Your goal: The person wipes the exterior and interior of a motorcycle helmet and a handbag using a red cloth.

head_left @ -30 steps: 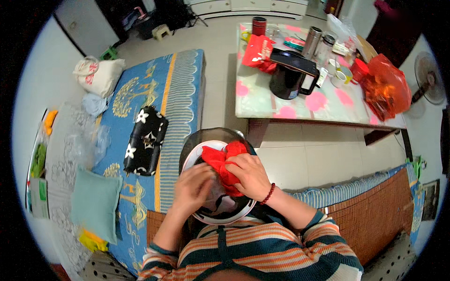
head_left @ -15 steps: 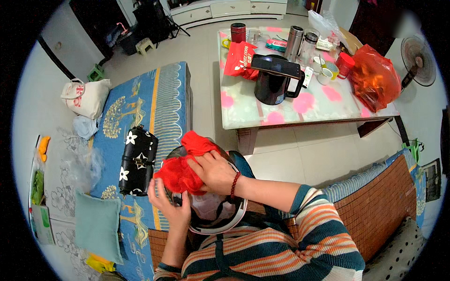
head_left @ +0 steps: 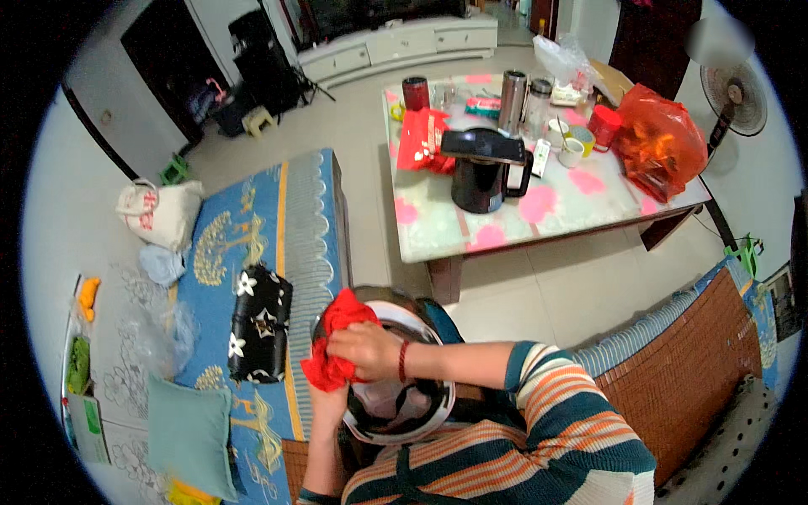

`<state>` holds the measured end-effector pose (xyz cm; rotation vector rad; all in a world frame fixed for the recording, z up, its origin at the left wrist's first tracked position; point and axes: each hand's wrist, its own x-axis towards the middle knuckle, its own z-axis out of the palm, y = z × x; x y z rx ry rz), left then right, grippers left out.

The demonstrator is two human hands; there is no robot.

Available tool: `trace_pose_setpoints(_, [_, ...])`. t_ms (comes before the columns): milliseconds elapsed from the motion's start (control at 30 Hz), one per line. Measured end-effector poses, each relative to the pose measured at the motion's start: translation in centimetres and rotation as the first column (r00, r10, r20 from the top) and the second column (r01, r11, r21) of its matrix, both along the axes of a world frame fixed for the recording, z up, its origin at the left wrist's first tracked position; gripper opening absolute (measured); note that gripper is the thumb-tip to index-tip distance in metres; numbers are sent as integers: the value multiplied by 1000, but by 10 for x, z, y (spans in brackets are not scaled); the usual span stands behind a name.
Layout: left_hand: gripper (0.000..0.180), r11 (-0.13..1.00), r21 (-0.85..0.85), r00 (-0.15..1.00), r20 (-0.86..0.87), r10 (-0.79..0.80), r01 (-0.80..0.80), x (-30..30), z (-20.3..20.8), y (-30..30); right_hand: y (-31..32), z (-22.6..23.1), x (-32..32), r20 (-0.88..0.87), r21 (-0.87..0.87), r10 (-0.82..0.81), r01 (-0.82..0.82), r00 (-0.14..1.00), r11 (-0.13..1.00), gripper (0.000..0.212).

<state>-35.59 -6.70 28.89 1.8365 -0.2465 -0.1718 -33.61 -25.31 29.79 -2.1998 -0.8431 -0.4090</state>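
Observation:
A dark, rounded helmet with a pale rim rests on my lap. Bunched over its left side lies a bright red cloth. My right hand, with a dark red bead bracelet at the wrist, grips the cloth and presses it against the helmet. Low on the helmet's left side is my left hand, its fingers hidden under the cloth, so their hold does not show. A black handbag with white flower shapes lies on the sofa left of the helmet.
Ahead on the right, a low table bears a black kettle with a phone on its top, flasks, cups and a red plastic bag. The patterned sofa runs along the left, with a teal cushion.
My right hand has shifted slightly lower with the cloth, which is more tightly bunched. My left hand's fingers, spread beside the cloth before, are now hidden. The view has tilted up a little.

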Motion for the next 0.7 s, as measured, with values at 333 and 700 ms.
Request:
trace_pose_setpoints(333, [70, 999, 42, 983, 181, -13, 5, -11, 27, -18, -39, 30, -23, -13, -377, -446, 409, 895, 831, 35])
trace_pose_setpoints(700, [69, 999, -21, 995, 95, 39, -38, -9, 36, -20, -166, 70, -115, -491, 754, 1, 424, 871, 501, 45])
